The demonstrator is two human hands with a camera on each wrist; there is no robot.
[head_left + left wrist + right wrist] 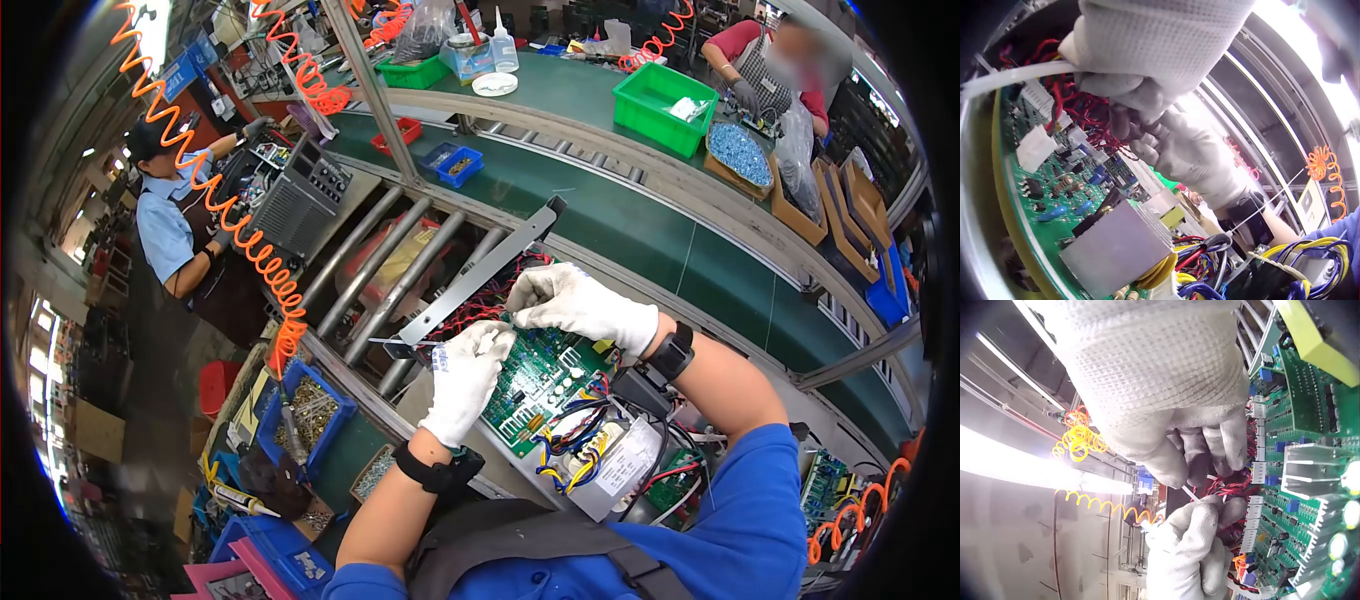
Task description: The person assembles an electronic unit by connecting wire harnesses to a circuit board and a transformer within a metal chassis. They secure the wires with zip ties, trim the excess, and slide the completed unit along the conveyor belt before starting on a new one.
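Note:
Both hands wear white knit gloves and work close together over a green circuit board (535, 385) in an open chassis. My left hand (467, 380) pinches a white cable tie (1016, 76), one length of which sticks out past the fingers. Its thin strip (1190, 494) spans the small gap to my right hand (590, 308), whose thumb and fingers pinch it. Bundled red wires (1229, 486) run right behind the fingertips, beside a row of white connectors (1252, 519). The gloves partly hide the tie where it meets the wires.
A grey metal panel (485, 272) stands along the chassis's far side. Near me sits a transformer (622, 468) among coloured wires. Rollers (390, 275) and a green conveyor (640, 260) lie beyond. A blue screw bin (310, 415) is at left. Two other people work further off.

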